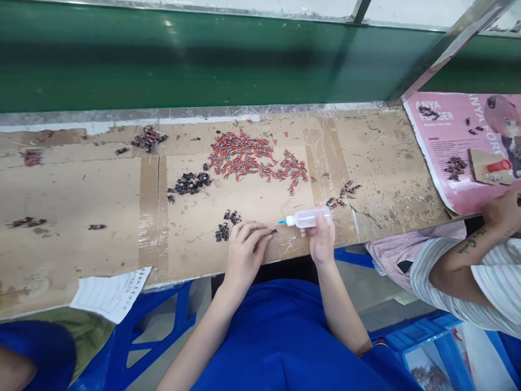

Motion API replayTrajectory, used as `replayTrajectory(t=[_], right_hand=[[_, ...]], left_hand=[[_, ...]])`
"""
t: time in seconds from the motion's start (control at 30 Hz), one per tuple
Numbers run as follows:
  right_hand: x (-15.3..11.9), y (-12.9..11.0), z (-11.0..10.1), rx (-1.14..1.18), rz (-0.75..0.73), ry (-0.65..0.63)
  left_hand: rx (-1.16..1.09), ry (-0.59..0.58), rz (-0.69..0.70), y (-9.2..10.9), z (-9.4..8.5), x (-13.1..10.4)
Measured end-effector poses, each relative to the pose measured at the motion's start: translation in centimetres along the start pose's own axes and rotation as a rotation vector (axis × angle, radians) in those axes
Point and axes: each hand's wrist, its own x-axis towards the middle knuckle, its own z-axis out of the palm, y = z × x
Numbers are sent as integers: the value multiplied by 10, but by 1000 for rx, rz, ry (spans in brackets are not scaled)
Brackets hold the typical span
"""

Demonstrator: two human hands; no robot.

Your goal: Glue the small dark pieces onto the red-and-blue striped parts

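In my right hand (322, 239) is a clear squeeze bottle (307, 218) with a white cap and a thin blue nozzle (281, 221) pointing left. My left hand (247, 247) pinches a small dark part (273, 232) between thumb and fingers, just below and left of the nozzle tip. Nozzle and part look slightly apart. Beside the left hand lie small black parts (222, 232). Farther back spreads a large pile of small red and silver parts (240, 155), with a heap of black parts (190, 183) to its left.
Cardboard (285, 130) covers the bench. Lined paper (112, 293) hangs over the front edge. At right, a co-worker's arm (468, 255) is near a pink poster (439, 136) bearing a block with a red piece (500, 165). Blue crates (423, 339) stand below.
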Motion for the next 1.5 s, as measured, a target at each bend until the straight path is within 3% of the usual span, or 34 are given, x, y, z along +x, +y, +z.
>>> replayTrajectory(t=[0.37,0.53,0.77,1.23,1.5], right_hand=[[-9,-5,-5,-347,-176,49],[-10,-5,-7,-406,-167,24],[-9,-5,-7,-450,-169,-2],[-11,-5,-7,-443,-187,29],[-10,-7,-6,-449,-177,-14]], left_hand=[[-53,-7,-113,1,-3,1],[-96,-15,-180,2,-3,2],[-165,0,-195,5,-4,4],[-304,-48,-431,5,-4,6],[-299,-41,-426,6,-5,8]])
